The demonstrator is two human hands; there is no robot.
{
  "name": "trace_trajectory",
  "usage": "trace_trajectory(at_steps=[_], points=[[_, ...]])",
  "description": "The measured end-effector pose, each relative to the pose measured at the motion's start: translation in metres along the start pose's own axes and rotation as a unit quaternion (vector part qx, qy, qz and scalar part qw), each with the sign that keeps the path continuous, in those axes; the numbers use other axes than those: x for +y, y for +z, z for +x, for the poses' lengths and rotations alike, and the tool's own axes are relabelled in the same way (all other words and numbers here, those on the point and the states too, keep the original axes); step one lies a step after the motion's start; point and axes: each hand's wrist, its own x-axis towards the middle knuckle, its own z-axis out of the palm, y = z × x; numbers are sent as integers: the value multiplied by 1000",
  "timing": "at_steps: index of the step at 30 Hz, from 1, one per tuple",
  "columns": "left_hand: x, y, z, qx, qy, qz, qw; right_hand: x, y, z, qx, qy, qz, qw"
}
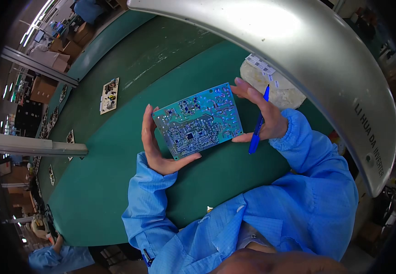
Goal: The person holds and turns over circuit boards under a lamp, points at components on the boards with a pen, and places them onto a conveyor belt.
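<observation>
A circuit board (198, 121) is held up over the green table, its solder side with many small parts facing me. My left hand (156, 148) grips its left edge, thumb along the bottom corner and fingers up the side. My right hand (268, 116) grips the right edge, fingers at the upper corner and thumb at the lower one. A blue pen (258, 123) is also tucked in my right hand, tip upward, beside the board.
A large metal lamp housing (335, 59) arches over the top right. Behind my right hand lies a whitish round pad (287, 93) with printed labels (260, 64). Another board (109, 96) lies farther back on a dark strip (138, 59). A metal post (38, 146) juts in from the left; a co-worker's sleeve (61, 258) shows lower left.
</observation>
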Motion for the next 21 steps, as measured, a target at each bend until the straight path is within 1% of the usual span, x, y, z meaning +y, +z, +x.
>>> trace_trajectory(at_steps=[6, 8, 11, 15, 17, 21], points=[[1, 3, 4, -6, 0, 7, 1000, -8, -13, 15, -33, 3, 45, 998], [2, 4, 4, -2, 1, 15, 1000, -2, -10, 15, 2, -41, 60, 997], [3, 3, 4, -39, -13, 30, 999, 5, -5, 13, 21, -67, 95, 993], [6, 6, 8, -41, -10, 36, 998, 6, -9, 11, 21, -69, 91, 993], [4, 7, 6, -39, -8, 32, 999, 5, -8, 12, 53, -77, 101, 990], [2, 10, 6, -33, 3, 41, 999, 4, -13, 13, 35, -70, 114, 990]])
